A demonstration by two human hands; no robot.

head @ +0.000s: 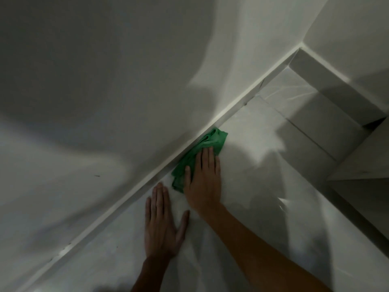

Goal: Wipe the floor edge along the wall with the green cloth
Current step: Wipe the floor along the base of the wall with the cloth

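A crumpled green cloth [207, 144] lies on the pale glossy floor [248, 186], pushed against the white skirting [134, 192] that runs diagonally along the wall [126, 91]. My right hand [203, 180] lies flat on the cloth's near half, fingers together and pointing along the wall; the cloth's far end sticks out past the fingertips. My left hand [163, 224] rests palm down on the bare floor just behind the cloth, fingers spread, holding nothing.
A white step or ledge [328, 98] closes off the floor at the far right corner. A darker raised edge [362, 209] runs along the right side. Shadows of my arms fall across the wall and floor.
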